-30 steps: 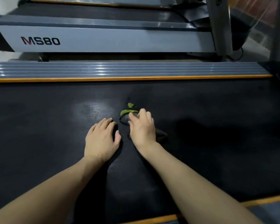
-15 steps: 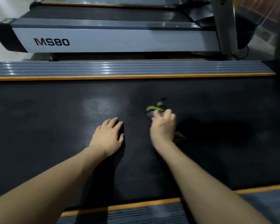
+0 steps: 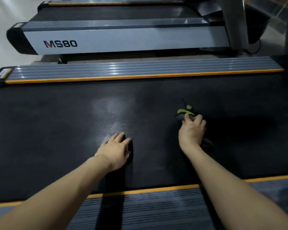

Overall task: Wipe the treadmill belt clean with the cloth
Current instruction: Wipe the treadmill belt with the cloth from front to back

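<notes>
Here the right hand presses down on the dark crumpled cloth with lime-green trim, fingers curled onto it, right of the middle of the black textured treadmill belt. Cloth pokes out beyond the fingertips, toward the far orange-edged rail. Left hand lies flat and empty nearer the belt's centre; unwiped belt likely stretches rightward.

Both forearms bare; left hand, right hand ungloved, no jewellery.

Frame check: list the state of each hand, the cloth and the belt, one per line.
Left hand: empty, flat on the belt.
Right hand: closed on the cloth, pressing it down.
Cloth: bunched, dark with green edge, on the belt.
Belt: black, pale sheen mid-belt.
</notes>
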Demonstrator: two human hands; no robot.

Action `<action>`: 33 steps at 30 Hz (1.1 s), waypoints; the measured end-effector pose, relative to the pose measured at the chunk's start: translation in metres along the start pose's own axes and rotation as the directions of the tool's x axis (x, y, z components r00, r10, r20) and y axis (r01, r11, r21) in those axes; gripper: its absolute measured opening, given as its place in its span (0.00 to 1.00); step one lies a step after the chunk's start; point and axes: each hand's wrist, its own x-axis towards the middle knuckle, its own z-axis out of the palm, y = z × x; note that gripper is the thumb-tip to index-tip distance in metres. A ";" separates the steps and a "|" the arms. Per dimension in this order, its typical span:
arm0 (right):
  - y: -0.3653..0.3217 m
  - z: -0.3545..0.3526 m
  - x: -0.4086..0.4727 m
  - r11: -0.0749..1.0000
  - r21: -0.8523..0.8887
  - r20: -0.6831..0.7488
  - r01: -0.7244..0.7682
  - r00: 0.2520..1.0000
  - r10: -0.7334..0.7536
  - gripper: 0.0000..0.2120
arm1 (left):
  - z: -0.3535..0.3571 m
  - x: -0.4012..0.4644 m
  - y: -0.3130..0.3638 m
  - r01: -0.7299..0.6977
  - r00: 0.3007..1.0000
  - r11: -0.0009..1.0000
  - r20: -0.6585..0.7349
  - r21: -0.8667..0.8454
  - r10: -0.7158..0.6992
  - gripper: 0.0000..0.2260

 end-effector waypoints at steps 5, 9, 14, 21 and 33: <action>-0.089 0.004 -0.060 0.928 0.175 0.071 0.329 0.936 -0.346 0.13 | -0.015 -0.005 0.004 0.043 0.999 0.998 0.029 -0.035 -0.042 0.25; -0.048 0.000 -0.037 0.815 0.226 0.056 0.533 0.828 -0.557 0.15 | -0.010 -0.008 0.006 0.036 0.999 0.999 -0.038 -0.018 -0.036 0.25; 0.062 -0.009 0.018 0.974 0.091 -0.007 0.209 0.978 -0.209 0.14 | 0.002 -0.009 0.014 -0.017 0.991 0.995 -0.130 -0.101 0.004 0.23; -0.050 -0.006 -0.046 0.981 0.138 0.055 0.136 0.988 -0.145 0.09 | 0.018 -0.010 0.001 -0.006 0.997 0.999 -0.079 -0.054 0.002 0.29; 0.076 -0.021 0.002 0.991 0.085 0.042 0.098 0.994 -0.102 0.12 | 0.022 -0.004 -0.003 -0.025 0.994 0.997 0.104 -0.074 0.033 0.40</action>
